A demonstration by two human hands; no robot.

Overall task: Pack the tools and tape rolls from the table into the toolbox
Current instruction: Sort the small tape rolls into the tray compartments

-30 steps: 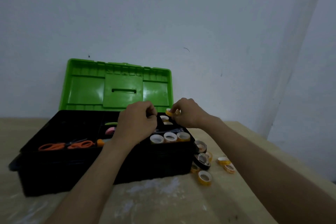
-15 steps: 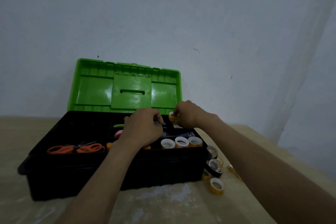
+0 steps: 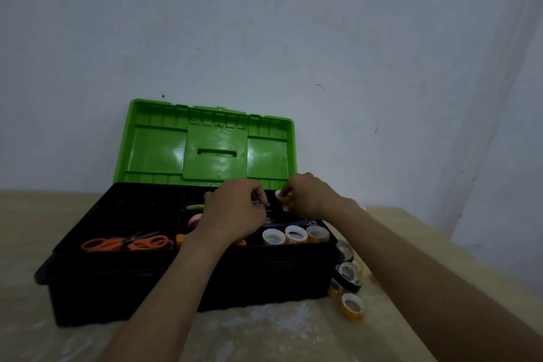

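**Yellow roll over the back right pocket**

My right grip (image 3: 311, 197) is clamped on a yellow roll (image 3: 282, 197), thumb and fingertips pinching its rim. My left grip (image 3: 235, 211) is curled and pinches a thin blue piece (image 3: 261, 203) just beside that roll; I cannot tell what the piece is. Both grips hang over the back right part of the toolbox (image 3: 102, 282), close together and not touching.

The coming move turns on one relation: the roll hangs just above the back right pocket of the tray, so its way in is straight down. It is tilted, with its hole facing roughly toward my left grip. I judge it should go in like the three rolls (image 3: 295, 234) in the front right pocket, which sit side by side in a row. My hands hide the pocket floor, so I cannot tell how much room is left.

Further out in the tray are a pink roll (image 3: 194, 219), a green piece (image 3: 195, 206) behind it, and orange scissors (image 3: 126, 243) at the front left. The green lid (image 3: 211, 153) stands open behind.

On the counter (image 3: 38, 229), just right of the box, lie the loose rolls (image 3: 352, 306), one of them black (image 3: 349, 275). They are nearer my right grip than my left, so the right should fetch them.

The lid has raised marks near its top edge, too small to read. I see no brand or label on any roll.
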